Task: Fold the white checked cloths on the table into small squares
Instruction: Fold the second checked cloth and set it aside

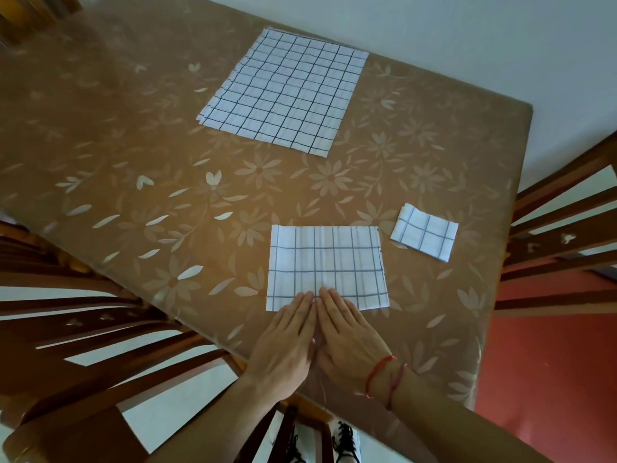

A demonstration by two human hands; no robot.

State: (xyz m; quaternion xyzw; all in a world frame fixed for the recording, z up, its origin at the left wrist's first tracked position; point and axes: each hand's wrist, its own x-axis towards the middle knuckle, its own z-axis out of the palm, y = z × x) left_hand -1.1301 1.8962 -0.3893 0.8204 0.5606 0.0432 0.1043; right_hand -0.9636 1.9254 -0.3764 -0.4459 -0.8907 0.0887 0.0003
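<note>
Pressing flat at the near edge of the tabletop (133,145), the left hand (283,342) and right hand (350,339) lie side by side. Their fingers are straight and together, gripping nothing. Red threads (384,375) circle the right wrist.

Only the fingertips reach the half-folded cloth (327,265). They rest on the middle of its near border, with the palms back on the bare tabletop. That reads as smoothing, or pinning the layers so they don't slide before the next fold. The cloth spreads away from the hands as a wide rectangle, square to the person, with a faint crease running up its centre. My guess is the next fold brings one short side across to the other, and then the corners must meet or the square comes out skewed.

Just beyond, toward the right edge of the tabletop, sits a small folded square (424,232). It is apart from the rectangle and clear of the working space, so call that one finished.

Farther off, toward the far edge, a stack of cloths (283,91) lies spread open and well apart from both hands. It looks like several layers at its near left corner, though the count is too fine to tell from here.

So one is done, one is midway and more are waiting.
</note>
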